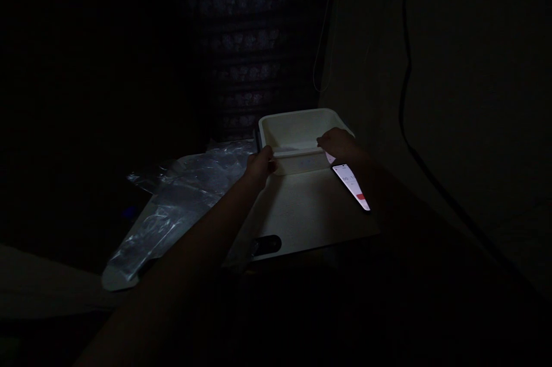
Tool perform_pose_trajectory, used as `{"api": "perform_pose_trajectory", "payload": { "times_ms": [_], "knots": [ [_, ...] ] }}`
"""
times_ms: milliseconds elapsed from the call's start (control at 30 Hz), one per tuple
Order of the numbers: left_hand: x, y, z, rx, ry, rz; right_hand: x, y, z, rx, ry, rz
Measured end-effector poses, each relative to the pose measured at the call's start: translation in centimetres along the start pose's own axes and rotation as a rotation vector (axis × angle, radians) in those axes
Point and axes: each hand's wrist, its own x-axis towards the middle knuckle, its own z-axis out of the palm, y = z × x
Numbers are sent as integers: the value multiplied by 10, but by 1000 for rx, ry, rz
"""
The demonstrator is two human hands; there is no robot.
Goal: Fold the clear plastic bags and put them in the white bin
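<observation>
With the left hand [259, 167] and right hand [338, 144] closed on its near rim, the white plastic tub [302, 164] could, if pulled nearer, knock the lit smartphone [352, 187] just below the right grip.

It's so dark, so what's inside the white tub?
Inside the white tub, pale walls and a dim bit of bottom show. The right hand grips its rim. The near wall hides the rest, so I can't tell what's there.
</observation>
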Motion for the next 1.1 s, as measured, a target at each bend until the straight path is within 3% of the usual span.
{"api": "perform_pose_trajectory", "payload": {
  "times_ms": [267,500,600,700,767,867,1000,1100],
  "knots": [
    [9,1,1,19,-45,-5,-5,3,4,-101,70,-144],
    [8,-4,-10,268,-49,26,-5,9,18,-90,186,-186],
    [4,-5,-27,664,-99,234,-5,7,16,-97,234,-184],
    [-5,1,-50,1332,-235,610,-10,-5,10,-85,316,-212],
    [-13,8,-66,1694,-240,696,-19,-18,9,-99,333,-258],
    [-21,19,-84,1964,-150,718,-43,-43,18,-160,192,-409],
    [-23,25,-101,2071,-87,732,-73,-65,46,-267,-107,-630],
    [-23,26,-109,2104,-80,701,-75,-72,62,-271,-213,-581]
  ]
}}
